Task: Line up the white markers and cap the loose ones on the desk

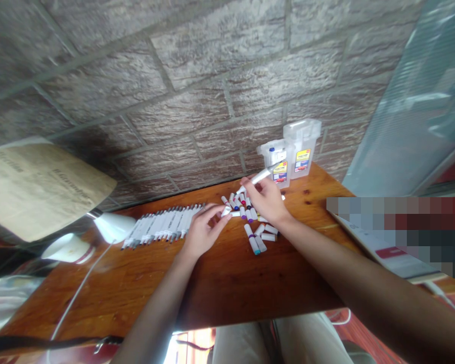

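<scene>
In my right hand (268, 202) is a white marker (261, 175), held slanting between the fingers with its upper end in front of a clear plastic container (284, 181). My left hand (202, 232) pinches a small white marker cap (226, 211) between thumb and fingertips. Between and below the hands, several loose white caps with coloured bands (252, 238) lie scattered on the wooden table (220, 283). To the left of my left hand, several white markers (167, 225) lie side by side in a long row.
Behind the labelled container stands a second, taller clear container (307, 146) near the stone wall (197, 111). A desk lamp (116, 227) with a paper shade (49, 187), a white cup (68, 248) and a cable (81, 285) occupy the left. A flat panel (387, 247) lies at right.
</scene>
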`<state>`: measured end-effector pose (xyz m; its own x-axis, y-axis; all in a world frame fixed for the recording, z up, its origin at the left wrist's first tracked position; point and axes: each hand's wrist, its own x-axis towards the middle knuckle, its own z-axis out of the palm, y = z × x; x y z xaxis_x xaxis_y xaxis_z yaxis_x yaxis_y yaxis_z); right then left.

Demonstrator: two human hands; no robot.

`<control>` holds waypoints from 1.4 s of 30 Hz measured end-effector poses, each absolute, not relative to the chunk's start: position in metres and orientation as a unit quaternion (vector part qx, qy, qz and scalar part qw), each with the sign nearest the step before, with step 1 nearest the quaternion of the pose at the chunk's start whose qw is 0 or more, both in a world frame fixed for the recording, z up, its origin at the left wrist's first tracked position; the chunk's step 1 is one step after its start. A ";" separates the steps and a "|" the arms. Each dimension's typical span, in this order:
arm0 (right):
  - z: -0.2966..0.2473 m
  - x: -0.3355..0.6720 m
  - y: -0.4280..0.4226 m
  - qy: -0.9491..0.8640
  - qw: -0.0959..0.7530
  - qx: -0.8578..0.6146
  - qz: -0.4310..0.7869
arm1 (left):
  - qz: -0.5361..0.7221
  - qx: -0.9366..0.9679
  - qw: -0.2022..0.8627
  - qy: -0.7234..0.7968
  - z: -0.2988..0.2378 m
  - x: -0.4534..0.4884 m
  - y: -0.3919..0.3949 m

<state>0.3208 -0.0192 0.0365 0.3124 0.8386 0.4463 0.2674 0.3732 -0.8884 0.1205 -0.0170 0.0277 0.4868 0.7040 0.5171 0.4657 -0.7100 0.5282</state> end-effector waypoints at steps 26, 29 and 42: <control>0.034 0.317 -0.021 -0.563 0.608 -0.522 0.201 | 0.221 0.878 0.252 0.342 0.016 0.121 -0.017; 0.034 0.316 -0.023 -0.574 0.599 -0.521 0.198 | 0.197 0.887 0.255 0.330 0.015 0.119 -0.016; 0.037 0.315 -0.026 -0.587 0.591 -0.513 0.206 | 0.209 0.887 0.233 0.339 0.015 0.117 -0.011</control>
<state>0.3155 -0.0264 0.0370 0.2250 0.8460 0.4834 0.3591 0.3892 -0.8483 0.1171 -0.0111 0.0146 0.6823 0.6992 0.2135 0.5042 -0.6615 0.5552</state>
